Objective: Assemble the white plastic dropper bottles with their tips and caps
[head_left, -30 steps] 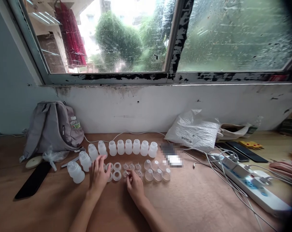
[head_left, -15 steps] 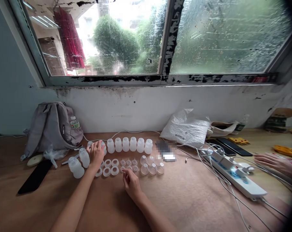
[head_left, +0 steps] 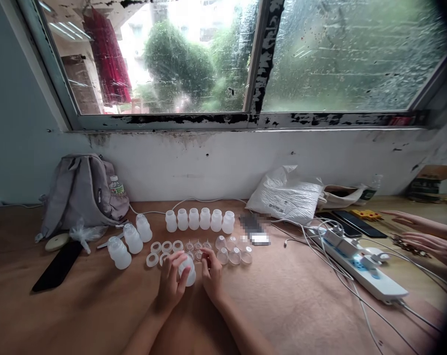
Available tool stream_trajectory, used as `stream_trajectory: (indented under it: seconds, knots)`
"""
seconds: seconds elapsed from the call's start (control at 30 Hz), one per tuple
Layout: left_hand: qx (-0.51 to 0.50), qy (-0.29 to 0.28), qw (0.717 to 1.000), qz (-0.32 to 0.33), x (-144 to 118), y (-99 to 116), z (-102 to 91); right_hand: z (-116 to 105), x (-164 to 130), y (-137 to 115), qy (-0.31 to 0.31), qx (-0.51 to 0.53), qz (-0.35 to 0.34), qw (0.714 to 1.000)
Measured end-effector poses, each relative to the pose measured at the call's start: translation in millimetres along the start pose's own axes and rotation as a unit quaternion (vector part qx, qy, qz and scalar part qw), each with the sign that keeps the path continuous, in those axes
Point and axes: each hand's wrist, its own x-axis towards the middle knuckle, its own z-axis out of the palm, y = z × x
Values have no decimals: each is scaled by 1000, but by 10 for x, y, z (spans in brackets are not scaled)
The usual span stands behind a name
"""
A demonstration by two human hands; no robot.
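My left hand (head_left: 171, 283) is closed around a small translucent white bottle (head_left: 187, 271), held just above the wooden table (head_left: 290, 305). My right hand (head_left: 211, 273) is beside the bottle, fingertips pinched at its top on something too small to make out. Behind my hands lie white rings (head_left: 167, 246), small valves (head_left: 197, 245) and clear caps (head_left: 234, 255). A row of upright bottles (head_left: 199, 219) stands further back, and three more bottles (head_left: 130, 241) stand to the left.
A grey backpack (head_left: 79, 195) leans on the wall at left, with a black phone (head_left: 56, 266) in front. A white plastic bag (head_left: 286, 197), cables and a power strip (head_left: 360, 264) lie at right. Another person's hands (head_left: 427, 236) rest at the far right edge.
My left hand reached to the bottles at the back, picked one up and brought it forward to the table's centre. My right hand moved up to meet it.
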Motion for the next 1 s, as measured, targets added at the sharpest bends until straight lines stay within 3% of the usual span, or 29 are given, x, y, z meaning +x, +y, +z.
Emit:
stream_trajectory:
  seconds: [0.07, 0.17, 0.27, 0.37, 0.47, 0.53, 0.67, 0.8, 1.0]
  knots:
    - [-50, 6, 998, -42, -85, -1, 114, -33, 27, -22, 0, 12, 11, 1000]
    - [-145, 12, 976, -162, -125, -9, 255, -100, 84, -113, -25, 38, 24, 999]
    - [-224, -66, 936, -262, -107, 8, 323, -167, 144, -256, -87, 62, 7, 994]
    - [-254, -134, 912, -294, -70, 57, 299, -183, 186, -367, -138, 63, -1, 988]
    - [-325, -135, 885, -304, -44, 113, 239, -135, 218, -391, -150, 103, 51, 982]
    - [-403, -158, 834, -341, -39, 131, 209, -96, 237, -374, -143, 155, 107, 972]
    - [-519, -224, 703, -432, -33, 99, 163, -67, 258, -351, -100, 236, 185, 949]
    - [-583, -258, 619, -459, -8, 25, 91, -73, 243, -383, -94, 278, 228, 929]
    - [-688, -280, 496, -450, -56, -126, 65, -22, 193, -428, -108, 346, 263, 894]
